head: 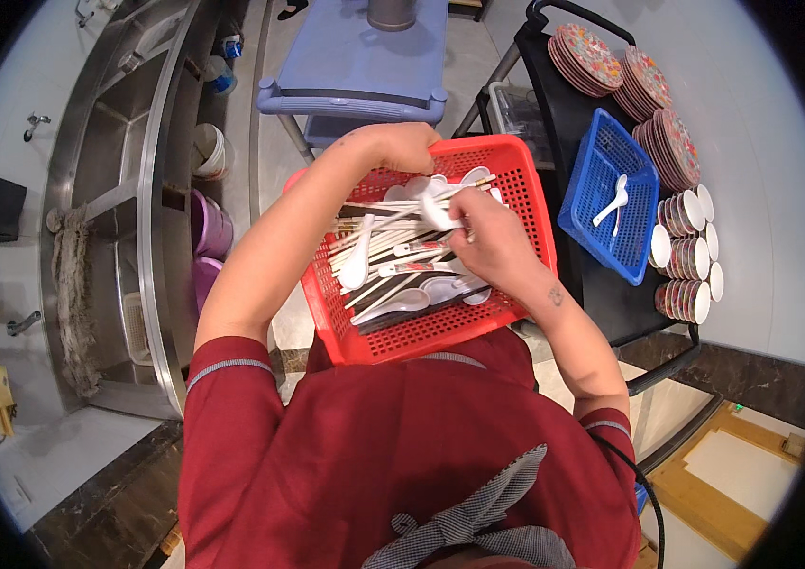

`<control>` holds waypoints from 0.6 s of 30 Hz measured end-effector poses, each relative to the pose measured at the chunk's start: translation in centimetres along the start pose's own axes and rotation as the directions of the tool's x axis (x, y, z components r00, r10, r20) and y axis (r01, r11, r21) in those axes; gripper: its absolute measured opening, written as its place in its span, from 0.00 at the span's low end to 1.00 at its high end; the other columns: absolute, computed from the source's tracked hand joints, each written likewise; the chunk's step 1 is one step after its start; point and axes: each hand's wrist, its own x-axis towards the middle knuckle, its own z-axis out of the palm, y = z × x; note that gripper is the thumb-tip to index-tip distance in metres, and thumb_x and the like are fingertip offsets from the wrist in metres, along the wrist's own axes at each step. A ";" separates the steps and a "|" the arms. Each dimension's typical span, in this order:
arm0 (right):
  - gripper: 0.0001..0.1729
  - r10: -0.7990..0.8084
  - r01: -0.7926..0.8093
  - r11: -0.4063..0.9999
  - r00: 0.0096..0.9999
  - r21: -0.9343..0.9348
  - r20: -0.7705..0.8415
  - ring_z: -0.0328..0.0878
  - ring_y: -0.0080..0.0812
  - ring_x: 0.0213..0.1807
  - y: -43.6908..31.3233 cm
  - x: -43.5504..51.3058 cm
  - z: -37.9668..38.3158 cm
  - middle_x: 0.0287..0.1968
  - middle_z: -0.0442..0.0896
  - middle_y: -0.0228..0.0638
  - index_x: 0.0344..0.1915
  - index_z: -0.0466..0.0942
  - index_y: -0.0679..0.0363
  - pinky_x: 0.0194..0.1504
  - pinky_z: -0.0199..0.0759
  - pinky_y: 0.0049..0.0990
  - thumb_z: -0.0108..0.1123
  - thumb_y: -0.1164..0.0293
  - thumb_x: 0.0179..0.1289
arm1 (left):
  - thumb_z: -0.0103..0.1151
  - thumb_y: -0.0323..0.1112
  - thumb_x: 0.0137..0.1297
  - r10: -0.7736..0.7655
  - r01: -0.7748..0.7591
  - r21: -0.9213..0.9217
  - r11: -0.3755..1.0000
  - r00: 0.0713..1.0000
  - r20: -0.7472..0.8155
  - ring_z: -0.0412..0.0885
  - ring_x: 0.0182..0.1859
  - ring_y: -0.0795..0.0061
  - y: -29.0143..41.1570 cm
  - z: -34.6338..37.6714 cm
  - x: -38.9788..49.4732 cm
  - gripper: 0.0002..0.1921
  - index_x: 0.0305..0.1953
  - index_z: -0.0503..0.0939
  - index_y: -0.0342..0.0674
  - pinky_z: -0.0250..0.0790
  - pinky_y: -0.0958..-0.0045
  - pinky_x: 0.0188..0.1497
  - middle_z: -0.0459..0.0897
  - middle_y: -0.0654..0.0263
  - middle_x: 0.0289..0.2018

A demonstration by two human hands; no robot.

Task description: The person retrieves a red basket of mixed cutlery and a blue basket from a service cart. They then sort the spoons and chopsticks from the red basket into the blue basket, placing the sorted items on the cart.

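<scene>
A red perforated plastic basket [438, 348] rests against my front, tilted, full of chopsticks [388, 245] and white soup spoons [358, 267]. My left hand [409, 148] grips its far rim. Over the contents, my right hand [484, 238] has its fingers closed on a white soup spoon [438, 215]; its fingertips are partly hidden. Some spoons have patterned handles. To the right, a blue perforated basket [573, 220] holds a white spoon [612, 203] and another slim utensil beneath it.
The black cart [605, 306] at right bears stacks of floral plates [587, 57] and patterned cups [683, 259]. Ahead stands a blue-grey trolley [367, 57] with a metal container [392, 11]. Steel sinks [121, 135] line the left side, with buckets [210, 153] beneath.
</scene>
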 end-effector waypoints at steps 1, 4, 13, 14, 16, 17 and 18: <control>0.12 0.042 -0.037 0.993 0.998 0.113 -0.042 0.78 0.42 0.31 -0.3 -0.3 -0.9 0.32 0.78 0.40 0.39 0.70 0.64 0.35 0.72 0.38 0.59 0.83 0.54 | 0.59 0.30 0.57 -0.007 0.007 0.003 1.000 1.000 -0.008 0.80 0.37 0.74 -0.1 -0.1 -0.1 0.14 0.44 0.82 0.34 0.72 0.67 0.44 0.86 0.64 0.34; 0.16 0.323 -0.310 0.887 0.946 0.342 0.020 0.74 0.28 0.29 -0.9 -1.4 -4.1 0.30 0.76 0.35 0.46 0.71 0.65 0.33 0.70 0.29 0.63 0.81 0.58 | 0.59 0.29 0.57 -0.048 0.048 -0.010 0.999 0.999 -0.013 0.80 0.37 0.74 -0.1 -0.2 -0.3 0.14 0.45 0.82 0.35 0.72 0.67 0.44 0.86 0.64 0.35; 0.33 0.434 -0.452 0.793 0.889 0.408 0.142 0.69 0.16 0.26 -1.1 -5.6 -3.5 0.27 0.77 0.29 0.69 0.69 0.61 0.29 0.67 0.21 0.56 0.81 0.62 | 0.58 0.28 0.58 -0.038 0.038 -0.022 0.999 0.999 0.014 0.80 0.40 0.73 0.0 -0.3 0.1 0.15 0.48 0.82 0.35 0.71 0.67 0.48 0.86 0.63 0.37; 0.29 0.461 -0.487 0.763 0.871 0.424 0.170 0.69 0.15 0.26 -0.8 -6.0 -3.1 0.28 0.78 0.29 0.65 0.73 0.62 0.29 0.66 0.19 0.54 0.81 0.62 | 0.58 0.28 0.58 -0.034 0.035 -0.032 0.999 0.999 0.021 0.80 0.40 0.73 0.0 -0.2 0.1 0.15 0.48 0.82 0.35 0.71 0.67 0.48 0.86 0.63 0.37; 0.22 0.568 -0.622 0.668 0.781 0.407 0.261 0.69 0.12 0.26 -0.2 -6.8 -2.4 0.30 0.79 0.29 0.57 0.80 0.64 0.29 0.64 0.15 0.51 0.82 0.63 | 0.58 0.28 0.58 -0.033 0.034 -0.042 0.999 0.999 0.031 0.80 0.41 0.73 0.2 -0.2 0.3 0.15 0.48 0.82 0.35 0.71 0.68 0.48 0.86 0.63 0.37; 0.21 0.527 -0.582 0.674 0.810 0.454 0.256 0.70 0.13 0.26 0.0 -7.2 -2.2 0.31 0.80 0.30 0.55 0.81 0.66 0.29 0.65 0.16 0.50 0.82 0.62 | 0.58 0.28 0.58 -0.035 0.036 -0.042 0.998 0.999 0.033 0.80 0.41 0.73 0.3 -0.2 0.3 0.15 0.48 0.82 0.35 0.71 0.68 0.48 0.86 0.63 0.37; 0.21 0.544 -0.610 0.650 0.790 0.454 0.282 0.72 0.15 0.27 0.0 -7.6 -2.1 0.32 0.81 0.31 0.52 0.82 0.67 0.30 0.67 0.16 0.50 0.83 0.61 | 0.58 0.28 0.58 -0.031 0.033 -0.038 0.999 0.999 0.034 0.80 0.41 0.73 0.4 -0.1 0.4 0.15 0.48 0.82 0.35 0.71 0.68 0.48 0.86 0.63 0.38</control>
